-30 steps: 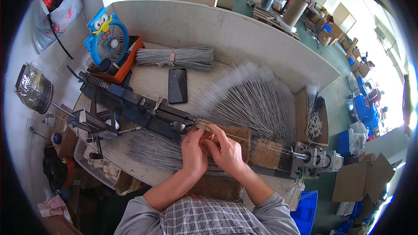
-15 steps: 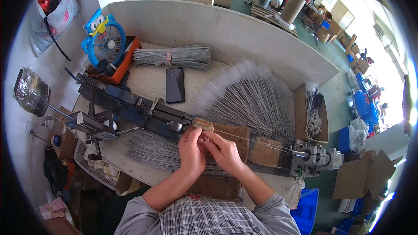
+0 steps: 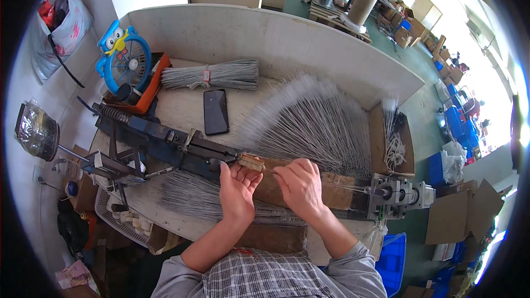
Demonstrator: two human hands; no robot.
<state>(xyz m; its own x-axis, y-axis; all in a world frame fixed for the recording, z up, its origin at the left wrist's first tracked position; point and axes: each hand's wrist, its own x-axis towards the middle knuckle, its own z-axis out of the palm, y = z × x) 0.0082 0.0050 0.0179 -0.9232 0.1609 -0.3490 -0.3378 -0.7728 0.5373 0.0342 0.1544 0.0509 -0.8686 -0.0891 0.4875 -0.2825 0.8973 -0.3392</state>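
A small oblong block (image 3: pixel 252 162), brownish on top and paler along its near side, sits just at the tips of the left fingers (image 3: pixel 241 173), its right end slanting nearer the person. A thin strand (image 3: pixel 268 170) shows between that end and the pinched right fingers (image 3: pixel 280 175).

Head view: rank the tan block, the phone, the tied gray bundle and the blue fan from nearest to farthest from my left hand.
From the left hand:
1. Tan block: close, at its upper right.
2. Phone: beyond the hand, slightly left.
3. Tied gray bundle: just behind the phone.
4. Blue fan: farthest, at the upper left.
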